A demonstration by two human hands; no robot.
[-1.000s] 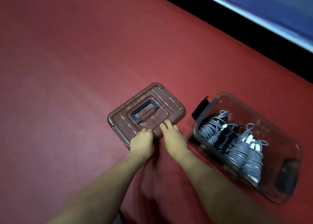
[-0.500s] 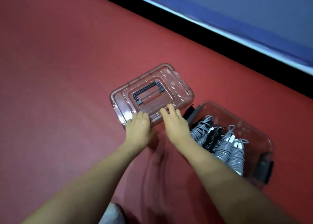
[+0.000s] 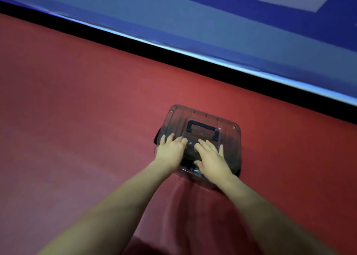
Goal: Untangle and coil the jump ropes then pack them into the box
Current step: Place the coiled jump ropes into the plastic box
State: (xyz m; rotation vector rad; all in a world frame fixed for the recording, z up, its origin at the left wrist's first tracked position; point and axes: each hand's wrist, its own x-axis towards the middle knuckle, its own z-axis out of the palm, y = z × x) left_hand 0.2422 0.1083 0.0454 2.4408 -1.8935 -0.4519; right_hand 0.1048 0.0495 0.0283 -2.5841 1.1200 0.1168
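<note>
your left hand [image 3: 171, 150] lies flat on the near left part of the clear lid [image 3: 201, 123], fingers straight and spread, pressing down and gripping nothing. your right hand [image 3: 211, 158] lies flat beside it on the near right part of the lid, fingers straight too, with the thumb toward the near edge. the lid sits on top of the clear box [image 3: 236, 158], and its dark handle [image 3: 202, 129] lies just beyond your fingertips. the box stands on the red floor [image 3: 77, 119], near the black strip [image 3: 173, 59] that runs below the blue wall [image 3: 193, 23]. inside the box, between your hands, only a dark blurred mass shows through the plastic; you cannot make out the jump ropes.
</note>
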